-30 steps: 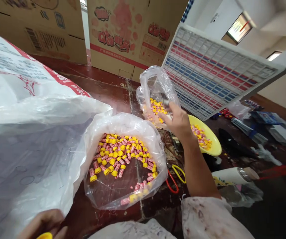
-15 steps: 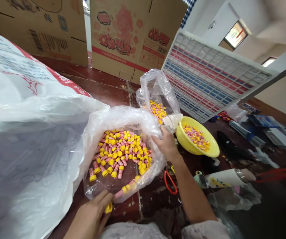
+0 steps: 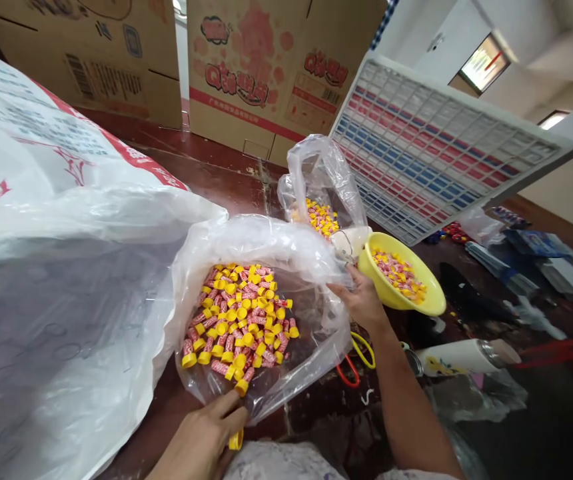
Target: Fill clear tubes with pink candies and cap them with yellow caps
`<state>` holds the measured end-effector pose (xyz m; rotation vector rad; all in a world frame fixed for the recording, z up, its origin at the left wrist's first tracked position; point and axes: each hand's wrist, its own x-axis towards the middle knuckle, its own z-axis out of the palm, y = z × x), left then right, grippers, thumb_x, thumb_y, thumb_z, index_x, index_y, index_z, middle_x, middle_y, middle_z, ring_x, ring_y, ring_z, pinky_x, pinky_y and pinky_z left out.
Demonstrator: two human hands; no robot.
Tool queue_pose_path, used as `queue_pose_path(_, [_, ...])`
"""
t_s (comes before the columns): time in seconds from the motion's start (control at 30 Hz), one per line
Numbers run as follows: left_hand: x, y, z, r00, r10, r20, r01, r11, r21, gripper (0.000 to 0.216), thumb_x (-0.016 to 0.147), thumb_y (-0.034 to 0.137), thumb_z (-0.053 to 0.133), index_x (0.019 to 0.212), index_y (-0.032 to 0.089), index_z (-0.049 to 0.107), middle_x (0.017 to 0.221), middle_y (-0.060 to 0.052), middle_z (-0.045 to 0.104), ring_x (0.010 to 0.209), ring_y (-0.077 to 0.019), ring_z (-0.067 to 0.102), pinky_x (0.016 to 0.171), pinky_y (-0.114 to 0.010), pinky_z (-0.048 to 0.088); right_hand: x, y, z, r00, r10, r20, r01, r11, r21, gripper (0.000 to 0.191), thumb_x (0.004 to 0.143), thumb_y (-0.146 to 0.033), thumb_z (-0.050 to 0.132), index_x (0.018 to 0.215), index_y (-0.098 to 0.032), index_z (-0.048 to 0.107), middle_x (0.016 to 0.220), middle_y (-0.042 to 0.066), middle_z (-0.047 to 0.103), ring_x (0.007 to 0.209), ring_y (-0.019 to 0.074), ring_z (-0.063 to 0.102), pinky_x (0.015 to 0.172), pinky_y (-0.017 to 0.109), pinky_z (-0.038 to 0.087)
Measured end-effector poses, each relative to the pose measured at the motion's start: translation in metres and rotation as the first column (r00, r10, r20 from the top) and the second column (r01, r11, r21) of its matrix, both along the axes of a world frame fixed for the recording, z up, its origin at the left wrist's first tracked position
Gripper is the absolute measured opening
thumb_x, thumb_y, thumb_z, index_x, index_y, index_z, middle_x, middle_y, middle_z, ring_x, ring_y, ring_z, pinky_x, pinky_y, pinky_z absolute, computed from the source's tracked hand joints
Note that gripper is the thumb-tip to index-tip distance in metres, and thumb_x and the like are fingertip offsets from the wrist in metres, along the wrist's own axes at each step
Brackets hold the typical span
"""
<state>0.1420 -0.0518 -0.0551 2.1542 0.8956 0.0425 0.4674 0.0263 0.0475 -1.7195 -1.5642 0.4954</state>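
Note:
A clear plastic bag [image 3: 311, 347] lies open on the dark red table, full of small pink-and-white tubes with yellow caps [image 3: 241, 320]. My left hand [image 3: 201, 440] pinches the bag's near edge, and a loose yellow cap [image 3: 236, 439] is tucked under its fingers. My right hand [image 3: 361, 300] grips the bag's right rim, fingers closed on the plastic. Just beyond that hand stands a yellow bowl [image 3: 431, 303] holding more of the tubes. A second clear bag [image 3: 316, 173] with the same pieces stands upright behind.
A big white printed sack [image 3: 56, 233] fills the left side. Cardboard boxes [image 3: 266, 60] stand at the back. A white grid tray [image 3: 436, 147] leans at the right. Scissors with red and yellow handles [image 3: 354, 363] and a white flask [image 3: 461, 357] lie near my right arm.
My right hand has moved from the far bag to the near bag's right rim and pulled it open wider. My left hand has come up and taken the bag's near edge.

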Motion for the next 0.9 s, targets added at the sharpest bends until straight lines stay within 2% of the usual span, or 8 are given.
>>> queue_pose_path(0.17, [0.006,0.002,-0.007,0.998,-0.062,-0.030,0.060,0.997,-0.048,0.026,0.079,0.002,0.049,0.089,0.023,0.061,0.112,-0.004,0.068,0.097,-0.0188,0.072,0.075,-0.023,0.048,0.024,-0.013,-0.025,0.900,-0.136,0.414,0.161,0.987,-0.025,0.037,0.086,-0.050,0.067,0.104,-0.018,0.066,0.090,0.009,0.074,0.085,0.0291,0.068,0.074,0.036,0.052])
queue_pose_path(0.3, [0.008,0.001,-0.009,0.996,-0.080,-0.048,0.077,0.995,-0.071,0.027,0.079,0.002,0.049,0.090,0.023,0.062,0.109,-0.004,0.068,0.097,-0.0191,0.072,0.075,-0.023,0.048,0.023,-0.011,-0.030,0.817,-0.167,0.552,0.196,0.981,0.008,0.035,0.088,-0.045,0.067,0.109,-0.017,0.063,0.100,0.014,0.072,0.094,0.0330,0.069,0.079,0.040,0.053])
queue_pose_path(0.4, [0.007,0.000,-0.012,0.995,-0.074,-0.062,0.068,0.993,-0.096,0.032,0.078,0.004,0.051,0.098,0.025,0.065,0.111,-0.003,0.068,0.097,-0.0190,0.073,0.076,-0.022,0.049,0.013,-0.012,-0.017,0.793,-0.084,0.603,0.090,0.996,0.019,0.043,0.086,-0.044,0.071,0.116,-0.016,0.061,0.113,0.017,0.069,0.106,0.0353,0.067,0.088,0.046,0.054])
queue_pose_path(0.47, [0.006,-0.001,-0.014,0.995,-0.069,-0.065,0.062,0.992,-0.114,0.039,0.076,0.003,0.052,0.104,0.026,0.066,0.114,-0.003,0.068,0.100,-0.0190,0.072,0.078,-0.022,0.049,0.001,-0.015,-0.002,0.795,-0.086,0.601,-0.007,0.989,0.151,0.044,0.087,-0.043,0.071,0.120,-0.016,0.059,0.124,0.018,0.065,0.119,0.0359,0.061,0.099,0.050,0.051])
queue_pose_path(0.6, [0.005,-0.001,-0.018,0.997,-0.059,-0.047,0.053,0.990,-0.129,0.045,0.075,0.003,0.052,0.108,0.028,0.067,0.115,-0.003,0.068,0.103,-0.0182,0.072,0.081,-0.022,0.050,-0.028,-0.022,0.022,0.857,-0.117,0.501,-0.117,0.904,0.411,0.013,0.098,-0.027,0.060,0.108,-0.020,0.064,0.113,0.011,0.069,0.111,0.0267,0.064,0.098,0.041,0.050])
queue_pose_path(0.67, [0.006,0.000,-0.017,0.999,-0.043,-0.028,0.038,0.990,-0.136,0.045,0.074,0.003,0.052,0.109,0.028,0.067,0.114,-0.002,0.069,0.102,-0.0181,0.071,0.081,-0.021,0.051,-0.044,-0.017,0.023,0.879,0.060,0.474,-0.224,0.928,0.298,0.008,0.100,-0.021,0.057,0.097,-0.020,0.064,0.090,0.005,0.069,0.086,0.0205,0.067,0.081,0.031,0.053])
queue_pose_path(0.77, [0.007,0.001,-0.014,1.000,-0.004,0.012,0.006,0.986,-0.167,0.049,0.072,0.003,0.052,0.110,0.028,0.069,0.113,-0.002,0.071,0.102,-0.0189,0.072,0.085,-0.022,0.053,-0.065,0.001,0.012,0.764,0.365,0.533,-0.415,0.909,-0.027,0.013,0.100,-0.017,0.058,0.089,-0.018,0.064,0.084,0.003,0.068,0.078,0.0181,0.065,0.072,0.027,0.050])
queue_pose_path(0.9, [-0.015,-0.005,-0.009,0.990,0.089,0.106,-0.075,0.989,-0.131,0.059,0.073,0.008,0.056,0.122,0.036,0.069,0.133,-0.002,0.067,0.105,-0.0218,0.073,0.090,-0.023,0.055,-0.082,0.017,-0.002,0.630,0.462,0.624,-0.368,0.885,-0.285,0.011,0.101,-0.016,0.058,0.093,-0.017,0.065,0.092,0.006,0.070,0.085,0.0197,0.067,0.074,0.028,0.048])
